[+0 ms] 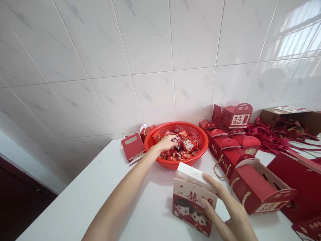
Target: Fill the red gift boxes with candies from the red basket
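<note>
My left hand reaches into a round red plastic basket full of wrapped candies. Its fingers are closed around a dark red candy packet at the top of the pile. In front of the basket stands a small red and white gift box, printed with two cartoon faces. My right hand grips this box from its right side, thumb on the printed front and fingers over the top edge. The box's white top flap stands up, and its inside is hidden from me.
Several red gift boxes with rope handles stand along the right. Behind them lie dark red ribbons and an open cardboard carton. Flat red card pieces rest left of the basket, near a tiled wall.
</note>
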`<state>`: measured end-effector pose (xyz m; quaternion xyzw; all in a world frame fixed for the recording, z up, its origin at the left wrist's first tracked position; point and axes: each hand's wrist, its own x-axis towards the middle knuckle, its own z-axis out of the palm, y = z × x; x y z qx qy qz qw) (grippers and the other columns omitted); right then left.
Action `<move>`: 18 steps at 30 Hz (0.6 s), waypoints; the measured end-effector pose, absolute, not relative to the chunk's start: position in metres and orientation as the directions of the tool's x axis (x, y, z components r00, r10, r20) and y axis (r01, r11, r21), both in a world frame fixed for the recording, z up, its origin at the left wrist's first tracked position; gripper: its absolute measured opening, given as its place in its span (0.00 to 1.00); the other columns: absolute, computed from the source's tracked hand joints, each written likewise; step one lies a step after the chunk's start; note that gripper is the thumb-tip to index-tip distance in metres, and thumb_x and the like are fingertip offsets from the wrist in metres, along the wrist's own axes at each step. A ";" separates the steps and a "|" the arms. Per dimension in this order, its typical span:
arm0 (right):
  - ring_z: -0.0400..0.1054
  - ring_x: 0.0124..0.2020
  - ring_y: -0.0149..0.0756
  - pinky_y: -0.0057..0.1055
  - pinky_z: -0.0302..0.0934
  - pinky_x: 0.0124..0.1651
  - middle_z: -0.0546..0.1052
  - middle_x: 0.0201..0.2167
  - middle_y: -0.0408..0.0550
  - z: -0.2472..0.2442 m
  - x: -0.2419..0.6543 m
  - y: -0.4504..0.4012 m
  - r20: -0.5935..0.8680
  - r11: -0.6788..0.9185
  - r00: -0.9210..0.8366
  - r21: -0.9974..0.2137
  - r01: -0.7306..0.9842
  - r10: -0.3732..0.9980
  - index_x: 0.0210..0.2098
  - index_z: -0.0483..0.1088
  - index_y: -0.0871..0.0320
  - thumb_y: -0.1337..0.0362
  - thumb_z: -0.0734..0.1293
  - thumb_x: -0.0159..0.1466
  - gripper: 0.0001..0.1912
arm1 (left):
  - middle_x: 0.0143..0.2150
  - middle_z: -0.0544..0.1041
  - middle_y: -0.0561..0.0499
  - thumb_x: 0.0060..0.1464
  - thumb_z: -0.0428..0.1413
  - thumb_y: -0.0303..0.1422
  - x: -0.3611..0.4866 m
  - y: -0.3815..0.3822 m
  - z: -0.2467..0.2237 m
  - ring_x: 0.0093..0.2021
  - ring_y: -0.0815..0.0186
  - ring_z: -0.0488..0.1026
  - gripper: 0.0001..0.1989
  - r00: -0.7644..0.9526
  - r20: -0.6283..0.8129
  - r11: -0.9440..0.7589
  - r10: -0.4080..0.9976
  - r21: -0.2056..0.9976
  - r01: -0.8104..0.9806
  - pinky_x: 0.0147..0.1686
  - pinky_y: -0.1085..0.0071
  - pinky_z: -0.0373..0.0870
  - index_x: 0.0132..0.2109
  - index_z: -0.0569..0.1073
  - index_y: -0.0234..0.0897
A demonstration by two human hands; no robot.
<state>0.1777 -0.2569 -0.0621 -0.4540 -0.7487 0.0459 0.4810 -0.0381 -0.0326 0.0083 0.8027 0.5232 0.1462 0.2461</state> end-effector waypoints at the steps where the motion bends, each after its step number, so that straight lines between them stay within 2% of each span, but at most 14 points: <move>1: 0.77 0.53 0.41 0.29 0.74 0.49 0.79 0.55 0.51 -0.062 0.177 -0.257 0.673 0.578 -0.115 -0.519 0.630 0.730 0.67 0.60 0.52 0.59 0.61 0.73 0.24 | 0.44 0.81 0.48 0.54 0.53 0.28 -0.037 -0.033 0.008 0.46 0.58 0.77 0.12 0.425 -0.020 -0.349 0.905 0.533 0.770 0.45 0.69 0.71 0.45 0.75 0.35; 5: 0.77 0.53 0.41 0.28 0.75 0.46 0.79 0.54 0.50 -0.065 0.174 -0.258 0.664 0.559 -0.083 -0.547 0.624 0.743 0.67 0.61 0.52 0.58 0.61 0.74 0.23 | 0.47 0.81 0.49 0.52 0.59 0.29 -0.028 -0.040 0.003 0.49 0.58 0.77 0.14 0.543 -0.112 -0.430 0.832 0.489 0.759 0.52 0.70 0.69 0.46 0.79 0.37; 7: 0.76 0.54 0.41 0.28 0.74 0.47 0.79 0.55 0.50 -0.065 0.173 -0.259 0.664 0.558 -0.082 -0.548 0.623 0.743 0.67 0.61 0.52 0.58 0.60 0.74 0.23 | 0.51 0.80 0.46 0.48 0.62 0.30 -0.023 -0.045 0.002 0.52 0.56 0.76 0.20 0.594 -0.202 -0.479 0.779 0.419 0.771 0.52 0.70 0.69 0.51 0.79 0.38; 10: 0.77 0.53 0.40 0.27 0.74 0.47 0.79 0.55 0.50 -0.065 0.173 -0.259 0.665 0.566 -0.095 -0.541 0.622 0.741 0.67 0.60 0.51 0.57 0.60 0.74 0.23 | 0.62 0.72 0.41 0.49 0.62 0.29 -0.016 -0.050 0.002 0.60 0.51 0.72 0.33 0.605 -0.339 -0.560 0.720 0.231 0.796 0.56 0.67 0.68 0.64 0.70 0.40; 12: 0.76 0.53 0.40 0.28 0.74 0.48 0.79 0.55 0.51 -0.065 0.173 -0.259 0.674 0.578 -0.108 -0.527 0.623 0.731 0.68 0.59 0.51 0.57 0.60 0.74 0.23 | 0.67 0.65 0.39 0.51 0.61 0.28 -0.012 -0.051 0.004 0.64 0.50 0.68 0.38 0.604 -0.376 -0.596 0.703 0.152 0.788 0.58 0.65 0.67 0.69 0.63 0.43; 14: 0.76 0.54 0.41 0.28 0.74 0.48 0.78 0.56 0.51 -0.065 0.174 -0.258 0.680 0.589 -0.118 -0.518 0.620 0.723 0.68 0.58 0.51 0.58 0.60 0.74 0.23 | 0.68 0.65 0.39 0.53 0.60 0.27 -0.009 -0.052 0.006 0.64 0.49 0.67 0.38 0.618 -0.378 -0.628 0.689 0.114 0.770 0.58 0.64 0.67 0.70 0.62 0.44; 18: 0.77 0.52 0.40 0.30 0.74 0.50 0.78 0.56 0.51 -0.065 0.174 -0.257 0.677 0.598 -0.130 -0.524 0.607 0.725 0.68 0.58 0.52 0.59 0.60 0.74 0.24 | 0.57 0.76 0.40 0.53 0.59 0.27 -0.005 -0.052 0.008 0.53 0.51 0.76 0.29 0.639 -0.360 -0.665 0.680 0.065 0.744 0.50 0.65 0.72 0.63 0.71 0.42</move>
